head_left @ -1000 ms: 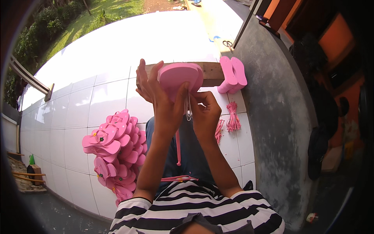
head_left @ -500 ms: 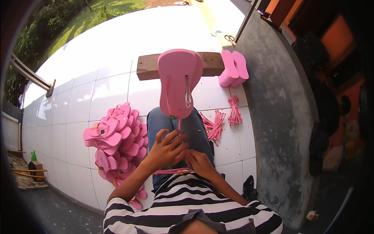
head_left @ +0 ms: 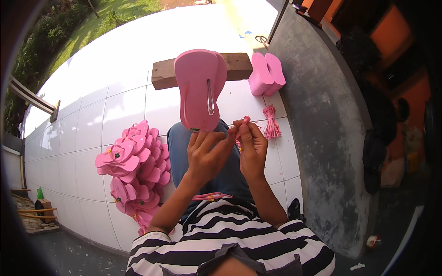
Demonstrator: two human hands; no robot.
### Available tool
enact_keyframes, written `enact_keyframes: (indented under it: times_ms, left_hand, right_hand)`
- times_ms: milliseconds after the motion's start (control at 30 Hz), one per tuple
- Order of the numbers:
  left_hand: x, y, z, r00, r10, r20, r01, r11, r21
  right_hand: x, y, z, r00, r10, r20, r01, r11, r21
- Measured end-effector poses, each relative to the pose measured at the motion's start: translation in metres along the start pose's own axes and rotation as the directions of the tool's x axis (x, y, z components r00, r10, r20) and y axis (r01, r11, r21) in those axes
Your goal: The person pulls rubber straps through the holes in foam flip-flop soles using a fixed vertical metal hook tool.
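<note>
Pink flip-flop soles point(head_left: 197, 83) lean, overlapping, on a wooden block in front of me. A bent metal wire loop point(head_left: 210, 99) lies against the top sole, and a bit of green shows at its near end. Just below that end is my left hand point(head_left: 207, 154), fingers curled, its thumb and index finger pinching a thin pink strap point(head_left: 238, 134). To its right, my right hand point(head_left: 252, 154) is raised and pinches the same strap, whose tip sticks up above the fingers. Another pink strap point(head_left: 212, 197) with yellow bits rests across my lap.
The wooden block point(head_left: 163, 76) lies on white tiles. Right of it stand stacked pink soles point(head_left: 268, 76), with a tied bundle of straps point(head_left: 271, 123) nearer me. A heap of finished pink flip-flops point(head_left: 138, 170) is at left. Scissors point(head_left: 261, 40) lie far off by the grey ledge point(head_left: 322, 152).
My right hand has risen from my lap to beside the sole's near end, bringing the strap up. My left hand has moved slightly up and right. The view has shifted a little.
</note>
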State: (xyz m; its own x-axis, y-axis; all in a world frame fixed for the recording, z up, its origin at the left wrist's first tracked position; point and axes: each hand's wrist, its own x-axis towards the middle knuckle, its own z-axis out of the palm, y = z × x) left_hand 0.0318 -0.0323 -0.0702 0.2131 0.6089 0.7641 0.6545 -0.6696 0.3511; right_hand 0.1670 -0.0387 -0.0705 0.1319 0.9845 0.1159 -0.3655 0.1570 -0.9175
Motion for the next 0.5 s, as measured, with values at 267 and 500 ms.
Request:
enact_keyframes:
  times_ms: [267,500]
  left_hand:
    - [-0.014,-0.019,-0.03,0.991,-0.134,0.012,0.134,0.98,-0.144]
    - [-0.011,-0.036,-0.046,0.963,-0.248,-0.108,0.228,0.959,-0.171]
  right_hand:
    - [-0.016,0.081,-0.035,0.858,0.402,0.321,-0.512,0.728,0.456]
    - [0.012,0.065,-0.021,0.996,-0.008,-0.088,0.018,0.994,0.112]
